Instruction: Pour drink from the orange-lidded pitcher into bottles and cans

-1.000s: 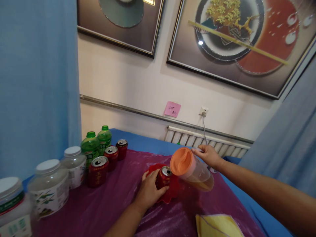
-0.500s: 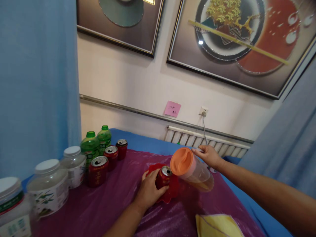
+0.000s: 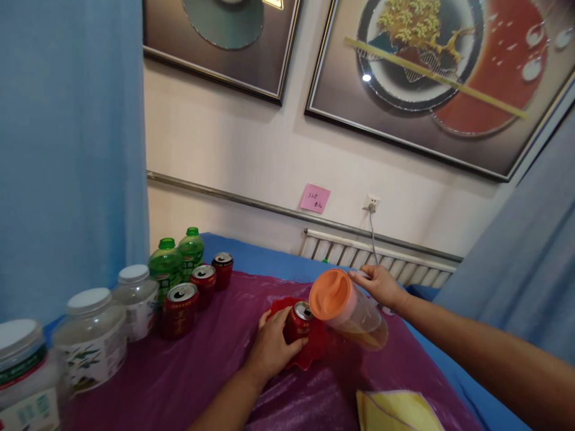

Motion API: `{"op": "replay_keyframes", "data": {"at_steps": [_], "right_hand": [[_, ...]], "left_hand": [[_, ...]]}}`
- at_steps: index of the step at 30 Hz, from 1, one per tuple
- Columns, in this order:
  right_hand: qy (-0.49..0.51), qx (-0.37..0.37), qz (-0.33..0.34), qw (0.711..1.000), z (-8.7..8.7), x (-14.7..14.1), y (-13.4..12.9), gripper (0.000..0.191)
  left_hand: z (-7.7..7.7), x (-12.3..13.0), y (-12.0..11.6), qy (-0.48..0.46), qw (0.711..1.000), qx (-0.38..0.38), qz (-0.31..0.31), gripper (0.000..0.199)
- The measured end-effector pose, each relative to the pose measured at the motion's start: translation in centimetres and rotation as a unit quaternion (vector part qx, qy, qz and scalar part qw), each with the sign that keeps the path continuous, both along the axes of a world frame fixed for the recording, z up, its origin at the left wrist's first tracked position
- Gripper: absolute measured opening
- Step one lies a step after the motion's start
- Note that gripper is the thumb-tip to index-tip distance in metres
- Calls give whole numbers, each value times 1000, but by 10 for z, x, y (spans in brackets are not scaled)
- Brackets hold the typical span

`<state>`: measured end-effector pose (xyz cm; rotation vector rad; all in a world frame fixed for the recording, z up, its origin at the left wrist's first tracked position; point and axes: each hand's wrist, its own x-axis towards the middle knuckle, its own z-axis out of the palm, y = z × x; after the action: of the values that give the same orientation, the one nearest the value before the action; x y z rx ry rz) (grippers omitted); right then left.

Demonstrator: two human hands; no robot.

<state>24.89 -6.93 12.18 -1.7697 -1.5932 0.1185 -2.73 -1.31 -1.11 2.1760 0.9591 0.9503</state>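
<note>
My left hand (image 3: 272, 342) is wrapped round a small red drink can (image 3: 298, 322) with an opened top. The can stands on a red dish with a wavy rim (image 3: 314, 353). By its handle, my right hand (image 3: 378, 285) grips a clear plastic pitcher (image 3: 359, 320), tilted to the left above the cloth. An orange lid (image 3: 331, 294) covers its top, close beside the can's opening. Yellowish liquid lies along the lower side of the pitcher. Whether any liquid is flowing out, I cannot tell.
To the left stand several lidded clear jars (image 3: 92, 341), two green bottles (image 3: 166, 263) and three more red cans (image 3: 180, 311) on the purple plastic cloth (image 3: 211, 359). A folded yellow cloth (image 3: 395, 410) lies at the front. A radiator (image 3: 341, 248) runs along the wall behind.
Both hands, the can and the tilted pitcher stay almost where they were. The whole view has shifted very slightly.
</note>
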Motion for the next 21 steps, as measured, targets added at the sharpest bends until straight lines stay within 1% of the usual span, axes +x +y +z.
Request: {"op": "replay_keyframes", "data": {"at_steps": [7, 11, 14, 17, 21], "right_hand": [[34, 11, 3, 999, -9, 0, 0, 55], [51, 32, -9, 998, -19, 4, 0, 56], [108, 47, -41, 992, -32, 9, -3, 55], [186, 68, -72, 978, -49, 15, -7, 56], [253, 94, -92, 959, -69, 21, -12, 58]], "left_hand": [[1, 0, 0, -1, 1000, -4, 9, 60], [1, 0, 0, -8, 1000, -2, 12, 61], [-2, 1, 2, -11, 999, -5, 33, 62], [-7, 1, 5, -30, 998, -11, 50, 64], [-13, 3, 9, -77, 996, -38, 33, 66]]}}
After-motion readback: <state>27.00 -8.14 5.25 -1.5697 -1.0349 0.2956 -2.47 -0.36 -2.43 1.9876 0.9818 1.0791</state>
